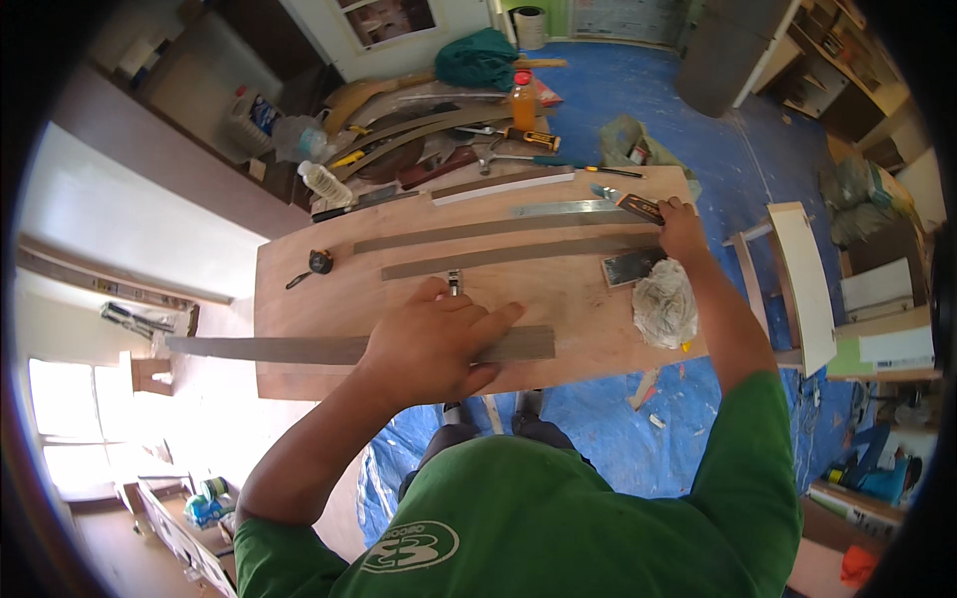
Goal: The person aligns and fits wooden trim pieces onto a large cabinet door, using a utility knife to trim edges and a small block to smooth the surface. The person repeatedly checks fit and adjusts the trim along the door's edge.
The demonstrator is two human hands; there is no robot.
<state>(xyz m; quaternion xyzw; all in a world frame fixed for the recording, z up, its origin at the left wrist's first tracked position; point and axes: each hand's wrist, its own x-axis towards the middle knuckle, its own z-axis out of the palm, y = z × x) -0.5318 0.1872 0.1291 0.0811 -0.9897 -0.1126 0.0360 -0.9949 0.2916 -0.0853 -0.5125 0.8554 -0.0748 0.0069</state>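
Observation:
My left hand (429,339) lies over a long grey-brown strip (249,347), with some fingers stretched out and apart; a small metal fitting (455,279) is just beyond its fingertips. My right hand (681,227) grips the black-and-orange handle of a putty knife (625,201) at the board's right. Two more strips (469,259) and a metal rule (558,208) lie across the plywood board (299,374). A dark rectangular block (628,267) and a crumpled pale cloth (666,309) sit below my right hand. A tape measure (319,261) rests at the left.
Behind the board are tools, curved strips, an orange-drink bottle (522,105) and a green cloth (477,58). Wooden frames (802,284) stand at the right. Cabinets (179,100) line the left. A blue sheet (738,149) covers the floor, with bags (852,199) at the far right.

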